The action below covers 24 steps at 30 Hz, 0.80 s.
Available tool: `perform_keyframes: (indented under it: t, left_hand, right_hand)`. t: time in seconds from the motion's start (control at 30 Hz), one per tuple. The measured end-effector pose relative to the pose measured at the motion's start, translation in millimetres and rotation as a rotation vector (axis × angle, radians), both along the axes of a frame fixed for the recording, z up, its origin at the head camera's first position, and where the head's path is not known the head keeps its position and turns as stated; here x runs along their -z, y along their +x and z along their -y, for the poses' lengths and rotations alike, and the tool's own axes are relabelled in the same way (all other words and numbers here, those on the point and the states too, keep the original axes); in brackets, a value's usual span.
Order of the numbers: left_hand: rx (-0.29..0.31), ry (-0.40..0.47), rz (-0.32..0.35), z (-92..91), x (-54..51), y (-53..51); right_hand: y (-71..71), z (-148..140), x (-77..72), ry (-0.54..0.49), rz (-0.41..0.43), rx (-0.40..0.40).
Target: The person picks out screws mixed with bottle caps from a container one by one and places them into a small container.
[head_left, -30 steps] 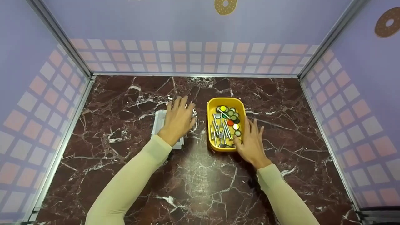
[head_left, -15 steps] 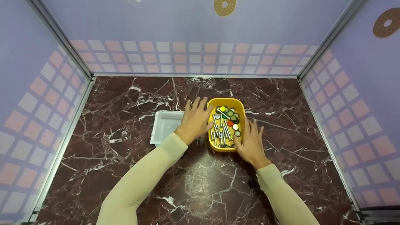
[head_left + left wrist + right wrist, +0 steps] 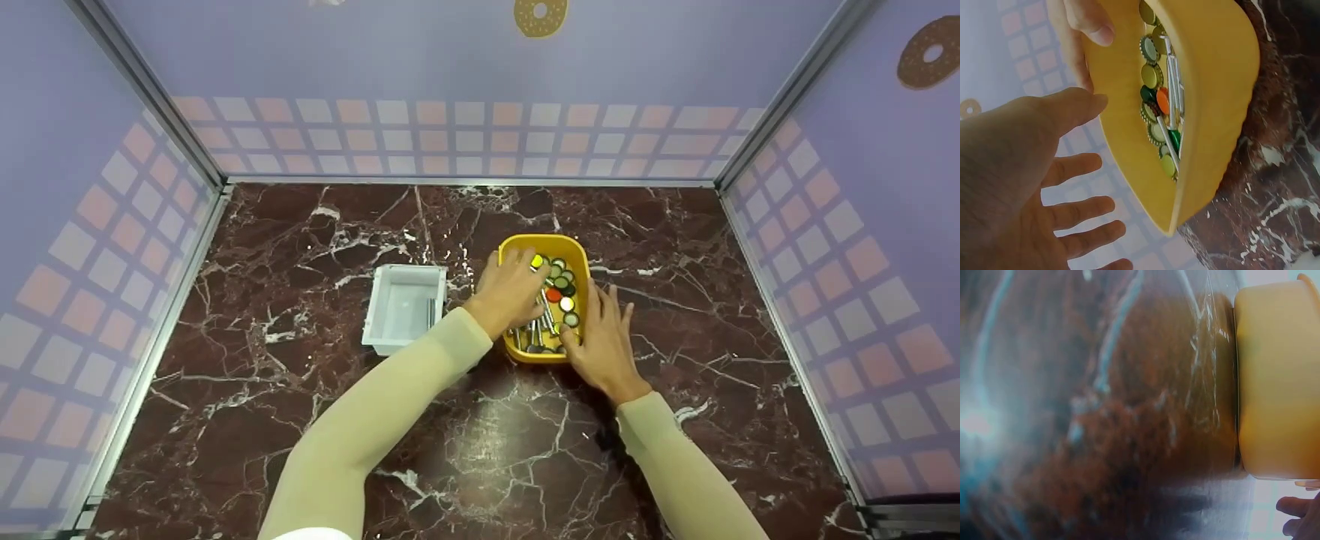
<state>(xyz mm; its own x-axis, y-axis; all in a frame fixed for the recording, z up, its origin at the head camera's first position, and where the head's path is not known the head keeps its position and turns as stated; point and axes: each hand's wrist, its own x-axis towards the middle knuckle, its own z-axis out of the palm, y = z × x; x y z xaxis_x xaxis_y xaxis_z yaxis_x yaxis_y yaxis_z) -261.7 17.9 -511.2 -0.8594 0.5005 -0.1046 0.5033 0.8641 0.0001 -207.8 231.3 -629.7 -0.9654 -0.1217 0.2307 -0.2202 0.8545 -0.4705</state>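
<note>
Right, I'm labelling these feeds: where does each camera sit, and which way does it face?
Head: worn there, facing forward and down at the yellow bin and white bin; left hand, right hand and sleeves show.
Left wrist: worn there, facing into the yellow bin; left hand at left, part of the right hand above.
Right wrist: worn there, facing across the tabletop to the yellow bin's outer wall; fingers at lower right.
Shared: head and left wrist both show the bottle caps.
</note>
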Motion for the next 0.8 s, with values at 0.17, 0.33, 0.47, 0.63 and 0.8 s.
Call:
perform_keyframes:
  t: [0.17, 0.33, 0.47, 0.63, 0.8]
  left_hand:
    - [0.014, -0.031, 0.026, -15.4, 4.4, -5.3]
    - [0.017, -0.091, 0.056, -29.1, 9.8, -15.7]
    - [0.014, -0.166, 0.042, -36.4, 19.4, -28.1]
    - [-0.011, -0.181, 0.039, -40.2, 20.8, -37.4]
    - [-0.048, -0.194, 0.136, -41.2, 6.8, -36.3]
  right_hand:
    - [-1.2, -1, 0.0, 0.0, 0.007, 0.005]
    - [-1.2, 0, 2.6, -0.001, 0.001, 0.005]
    - [0.9, 1, 3.0, -0.003, 0.005, 0.0]
    - [0.8, 2, 1.0, -0.009, 0.01, 0.001]
    - [0.7, 0, -0.7, -0.013, 0.022, 0.009]
